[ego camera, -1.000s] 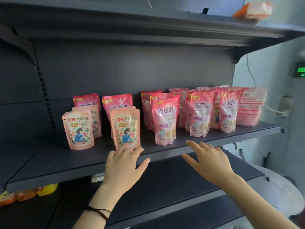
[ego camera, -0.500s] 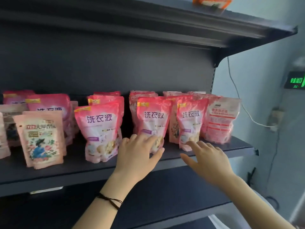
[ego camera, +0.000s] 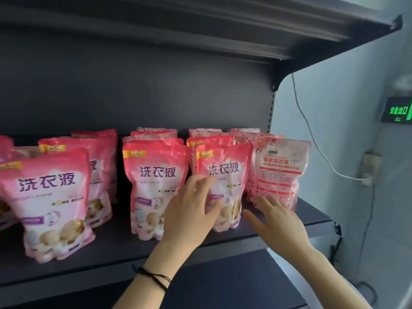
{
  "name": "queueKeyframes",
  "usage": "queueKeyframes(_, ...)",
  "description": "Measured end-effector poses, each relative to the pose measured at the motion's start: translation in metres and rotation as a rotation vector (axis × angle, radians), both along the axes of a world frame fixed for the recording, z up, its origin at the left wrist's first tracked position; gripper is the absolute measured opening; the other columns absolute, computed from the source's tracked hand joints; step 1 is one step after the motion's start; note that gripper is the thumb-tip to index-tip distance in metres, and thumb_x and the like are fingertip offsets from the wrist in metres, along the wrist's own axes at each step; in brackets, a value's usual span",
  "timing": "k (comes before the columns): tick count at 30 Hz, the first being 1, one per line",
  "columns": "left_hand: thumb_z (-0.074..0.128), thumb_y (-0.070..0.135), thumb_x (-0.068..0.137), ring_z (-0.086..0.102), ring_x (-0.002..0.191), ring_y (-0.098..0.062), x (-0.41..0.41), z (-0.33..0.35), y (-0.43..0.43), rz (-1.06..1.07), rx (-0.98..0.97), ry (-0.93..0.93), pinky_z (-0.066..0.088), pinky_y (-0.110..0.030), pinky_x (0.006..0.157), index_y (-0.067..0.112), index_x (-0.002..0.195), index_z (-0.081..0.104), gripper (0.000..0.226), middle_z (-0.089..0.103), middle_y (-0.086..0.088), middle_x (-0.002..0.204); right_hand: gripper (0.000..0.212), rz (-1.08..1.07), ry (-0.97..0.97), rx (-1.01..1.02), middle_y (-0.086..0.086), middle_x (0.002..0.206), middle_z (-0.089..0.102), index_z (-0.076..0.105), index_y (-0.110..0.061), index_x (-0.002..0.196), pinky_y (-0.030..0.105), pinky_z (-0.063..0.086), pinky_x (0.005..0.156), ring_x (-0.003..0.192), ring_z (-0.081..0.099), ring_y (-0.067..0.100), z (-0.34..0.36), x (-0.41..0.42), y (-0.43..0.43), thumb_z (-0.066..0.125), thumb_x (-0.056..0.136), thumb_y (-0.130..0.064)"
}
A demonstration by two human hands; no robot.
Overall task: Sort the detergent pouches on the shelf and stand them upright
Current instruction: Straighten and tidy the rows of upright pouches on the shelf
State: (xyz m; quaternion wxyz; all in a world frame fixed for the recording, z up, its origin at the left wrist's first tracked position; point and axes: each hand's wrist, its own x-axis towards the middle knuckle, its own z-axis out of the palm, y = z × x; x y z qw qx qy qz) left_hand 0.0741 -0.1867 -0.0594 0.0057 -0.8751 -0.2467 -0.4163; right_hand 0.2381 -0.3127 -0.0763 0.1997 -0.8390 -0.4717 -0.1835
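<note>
Two hands at work: a person reaches into a dark store shelf [ego camera: 111,253] to tidy pink detergent pouches, seen from the head camera.
Head view, pouches: rows of pink laundry-liquid pouches stand several deep across the shelf. The nearest left pouch [ego camera: 49,197] sits forward of the rest, a middle pouch [ego camera: 153,175] stands beside it, and a right front pouch [ego camera: 225,172] leans slightly.
Odd one out: a paler pouch with red print [ego camera: 281,170] stands at the right end, touching the pink rows.
Left hand: the left hand [ego camera: 189,210], a black cord bracelet [ego camera: 153,277] on its wrist, lies with fingers spread and fairly straight against the right front pouch, thumb across its lower face, gripping nothing.
Right hand: the right hand [ego camera: 276,221] stretches with fingers wide, tips at the foot of the paler pouch, also holding nothing.
Step in hand: probably squaring up the right-hand group, with sorting well along.
Risk: soft, bottom-heavy pouches stand close together, so a sideways nudge from either palm could tip one into its neighbours and topple a row. The paler pouch sits near the shelf's open right end and could slide off.
Background: a green lit sign [ego camera: 396,110] and a white cable [ego camera: 312,141] hang on the wall.
</note>
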Motion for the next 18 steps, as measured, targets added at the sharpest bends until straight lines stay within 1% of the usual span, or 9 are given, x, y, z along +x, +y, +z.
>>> queueKeyframes(2,0.057,0.041,0.088,0.051,0.083,-0.004,0.01,-0.003,0.006,-0.022,-0.032,-0.138,0.042,-0.014,0.048,0.026,0.129,0.044,0.046,0.043,0.009,0.126,0.051,0.042,0.06,0.053,-0.014,0.116,0.054,0.048,-0.031,0.124,0.026,0.043,0.069,0.102,0.055,0.012,-0.001,0.012,0.011,0.035,0.088,-0.065)
queueKeyframes(4,0.064,0.035,0.083,0.049,0.083,-0.003,0.02,-0.008,0.009,-0.043,-0.028,-0.225,0.039,-0.009,0.048,0.023,0.128,0.044,0.05,0.041,0.003,0.128,0.047,0.112,0.151,0.138,-0.016,0.112,0.054,0.045,-0.033,0.122,0.027,0.044,0.066,0.096,0.055,0.011,-0.001,0.022,0.023,0.038,0.087,-0.063)
queueKeyframes(7,0.074,0.023,0.077,0.047,0.11,-0.004,0.037,-0.018,0.012,-0.096,-0.044,-0.344,0.047,-0.007,0.073,0.019,0.129,0.041,0.062,0.033,-0.004,0.138,0.025,0.254,0.375,0.304,-0.023,0.102,0.056,0.045,-0.041,0.113,0.026,0.049,0.071,0.09,0.058,0.003,0.002,0.031,0.042,0.046,0.091,-0.051)
queueKeyframes(8,0.077,0.016,0.074,0.039,0.121,-0.001,0.042,-0.021,0.012,-0.111,-0.037,-0.39,0.043,-0.003,0.084,0.016,0.13,0.039,0.067,0.029,-0.007,0.141,0.014,0.312,0.47,0.367,-0.025,0.098,0.058,0.046,-0.045,0.107,0.021,0.05,0.072,0.089,0.06,-0.002,0.004,0.034,0.048,0.05,0.093,-0.043)
queueKeyframes(10,0.08,0.005,0.072,0.021,0.139,0.002,0.051,-0.029,0.013,-0.153,-0.035,-0.49,0.031,-0.001,0.099,0.013,0.133,0.036,0.076,0.019,-0.011,0.149,0.019,0.422,0.651,0.457,-0.029,0.095,0.061,0.048,-0.049,0.1,0.01,0.049,0.072,0.089,0.06,-0.013,0.008,0.041,0.059,0.052,0.096,-0.031)
queueKeyframes(12,0.079,0.004,0.073,0.017,0.146,-0.013,0.059,-0.037,0.016,-0.207,-0.113,-0.577,0.038,-0.02,0.107,0.015,0.14,0.03,0.084,0.007,-0.009,0.156,0.02,0.485,0.766,0.483,-0.022,0.098,0.066,0.057,-0.042,0.103,0.014,0.05,0.077,0.093,0.062,-0.009,0.01,0.047,0.067,0.049,0.098,-0.025)
queueKeyframes(14,0.076,0.007,0.077,0.023,0.145,-0.029,0.063,-0.039,0.017,-0.263,-0.243,-0.614,0.043,-0.045,0.106,0.02,0.147,0.023,0.089,-0.001,0.001,0.159,0.017,0.526,0.783,0.486,-0.001,0.099,0.069,0.063,-0.019,0.102,0.036,0.053,0.085,0.096,0.064,0.017,0.012,0.052,0.072,0.047,0.099,-0.02)
queueKeyframes(16,0.073,0.008,0.08,0.024,0.144,-0.033,0.068,-0.041,0.02,-0.265,-0.266,-0.622,0.041,-0.054,0.105,0.026,0.151,0.017,0.092,-0.003,0.008,0.159,0.019,0.56,0.775,0.493,0.014,0.095,0.067,0.061,-0.005,0.096,0.048,0.049,0.085,0.093,0.061,0.034,0.013,0.057,0.076,0.046,0.099,-0.016)
queueKeyframes(18,0.072,0.005,0.081,0.022,0.145,-0.032,0.071,-0.042,0.022,-0.232,-0.243,-0.617,0.039,-0.056,0.106,0.032,0.151,0.014,0.094,-0.003,0.01,0.159,0.019,0.586,0.778,0.498,0.021,0.092,0.065,0.059,-0.002,0.091,0.052,0.048,0.083,0.09,0.06,0.04,0.013,0.061,0.079,0.046,0.099,-0.013)
